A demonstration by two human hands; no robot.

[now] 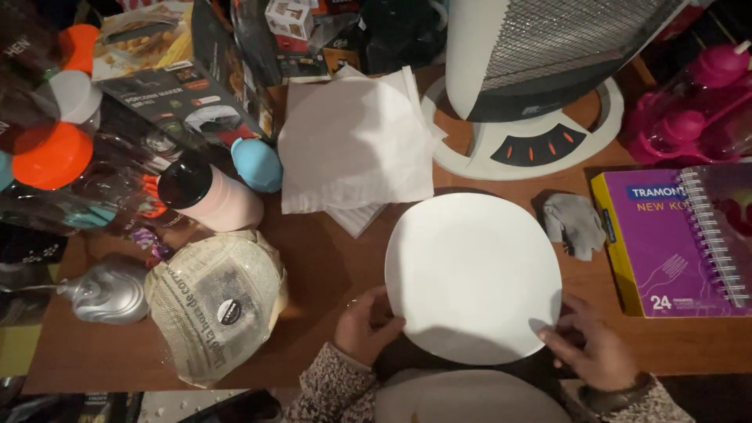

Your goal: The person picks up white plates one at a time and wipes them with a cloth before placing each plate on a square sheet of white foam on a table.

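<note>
A round white plate [472, 276] is held just above a brown wooden table [321, 270]. My left hand [365, 327] grips its near left rim, thumb on top. My right hand [589, 348] holds the near right rim with fingers curled at the edge. Another pale plate [462, 398] lies directly below, at the table's front edge. A stack of white paper sheets [356, 145] lies just beyond the held plate.
A newspaper-wrapped bundle [215, 301] and a silver object [106, 291] sit at left. A pink bottle [211, 196], blue egg-shaped thing [257, 164], boxes, white heater base [525, 141], grey cloth [574, 223], purple box with spiral notebook [677, 243] and pink plastic items [693, 110] crowd the table.
</note>
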